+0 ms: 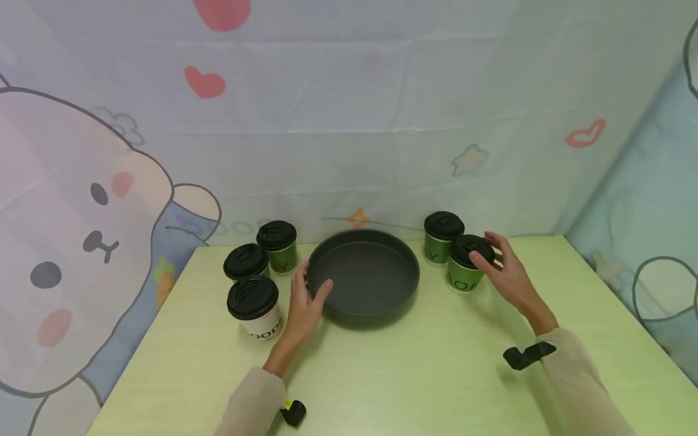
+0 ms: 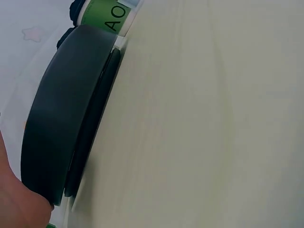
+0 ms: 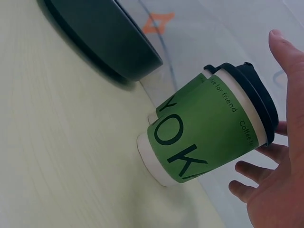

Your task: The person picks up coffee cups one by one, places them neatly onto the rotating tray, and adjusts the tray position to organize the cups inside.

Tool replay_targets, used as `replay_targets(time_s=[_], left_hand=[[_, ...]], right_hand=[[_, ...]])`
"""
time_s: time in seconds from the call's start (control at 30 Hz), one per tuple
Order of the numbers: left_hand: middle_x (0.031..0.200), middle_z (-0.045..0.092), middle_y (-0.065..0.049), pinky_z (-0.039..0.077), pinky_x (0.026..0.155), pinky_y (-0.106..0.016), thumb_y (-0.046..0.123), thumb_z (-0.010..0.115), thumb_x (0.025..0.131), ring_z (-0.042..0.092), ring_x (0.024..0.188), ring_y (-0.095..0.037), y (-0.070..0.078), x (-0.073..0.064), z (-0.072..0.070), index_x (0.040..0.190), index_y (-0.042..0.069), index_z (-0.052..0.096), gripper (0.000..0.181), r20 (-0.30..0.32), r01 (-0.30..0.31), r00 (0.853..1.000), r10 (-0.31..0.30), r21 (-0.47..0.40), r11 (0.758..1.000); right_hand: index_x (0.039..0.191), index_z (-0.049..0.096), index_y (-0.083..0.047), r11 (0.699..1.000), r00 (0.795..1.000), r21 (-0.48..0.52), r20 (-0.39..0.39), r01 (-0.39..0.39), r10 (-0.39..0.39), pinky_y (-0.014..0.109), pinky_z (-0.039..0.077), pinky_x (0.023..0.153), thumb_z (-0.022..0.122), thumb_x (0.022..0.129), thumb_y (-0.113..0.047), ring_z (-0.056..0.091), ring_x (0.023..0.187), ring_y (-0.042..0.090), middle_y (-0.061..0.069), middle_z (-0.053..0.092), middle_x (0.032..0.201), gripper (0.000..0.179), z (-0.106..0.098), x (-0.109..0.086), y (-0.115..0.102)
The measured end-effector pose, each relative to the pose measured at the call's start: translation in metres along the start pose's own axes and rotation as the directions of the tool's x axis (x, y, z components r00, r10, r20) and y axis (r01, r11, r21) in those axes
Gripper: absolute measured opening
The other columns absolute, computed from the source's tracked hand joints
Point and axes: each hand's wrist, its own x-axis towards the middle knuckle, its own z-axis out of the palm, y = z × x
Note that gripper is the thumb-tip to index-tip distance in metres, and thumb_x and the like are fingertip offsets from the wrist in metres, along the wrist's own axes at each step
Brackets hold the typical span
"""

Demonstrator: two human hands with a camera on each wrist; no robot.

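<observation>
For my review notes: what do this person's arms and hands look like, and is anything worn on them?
Both the left hand and the right hand are gloveless. Plain beige long sleeves reach the wrists. A small black device with a yellow patch shows at the left cuff; a bent black device shows at the right. No cables are visible.

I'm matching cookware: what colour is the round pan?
The round pan is dark grey, showing best in the head view.
</observation>
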Motion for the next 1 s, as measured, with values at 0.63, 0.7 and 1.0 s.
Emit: replay_targets(time_s=[0.63, 0.7, 1.0], left_hand=[[0.133, 0.058, -0.024, 0.044, 0.103, -0.048, 0.04, 0.048, 0.108, 0.06, 0.112, -0.036, 0.002, 0.004, -0.004, 0.146, -0.007, 0.049, 0.061, -0.069, 0.456, 0.886, -0.458, -0.039, 0.889], [0.118, 0.063, -0.021, 0.045, 0.096, -0.045, 0.039, 0.048, 0.108, 0.062, 0.098, -0.03, 0.003, 0.003, -0.004, 0.142, -0.006, 0.054, 0.057, -0.055, 0.46, 0.886, -0.461, -0.024, 0.888], [0.098, 0.064, -0.013, 0.047, 0.088, -0.04, 0.035, 0.047, 0.109, 0.063, 0.083, -0.024, 0.008, -0.002, -0.005, 0.138, -0.006, 0.06, 0.052, -0.026, 0.44, 0.898, -0.44, 0.007, 0.898]], right_hand=[[0.166, 0.017, -0.013, 0.999, 1.0, 0.042, 0.001, -0.02, 0.02, 0.069, 0.028, 0.114, 0.061, 0.106, -0.037, 0.025, 0.15, 0.05, 0.024, 0.02, 0.167, 0.079, 0.006, 0.001, 0.002], [0.166, 0.017, -0.012, 0.998, 1.0, 0.054, -0.004, -0.023, 0.023, 0.068, 0.028, 0.114, 0.062, 0.105, -0.036, 0.024, 0.15, 0.049, 0.023, 0.02, 0.167, 0.079, 0.007, 0.001, 0.003], [0.164, 0.022, -0.013, 0.995, 0.998, 0.084, -0.036, -0.052, 0.055, 0.043, 0.042, 0.11, 0.071, 0.1, -0.033, 0.04, 0.142, 0.04, 0.018, 0.031, 0.161, 0.083, 0.013, 0.002, 0.004]])
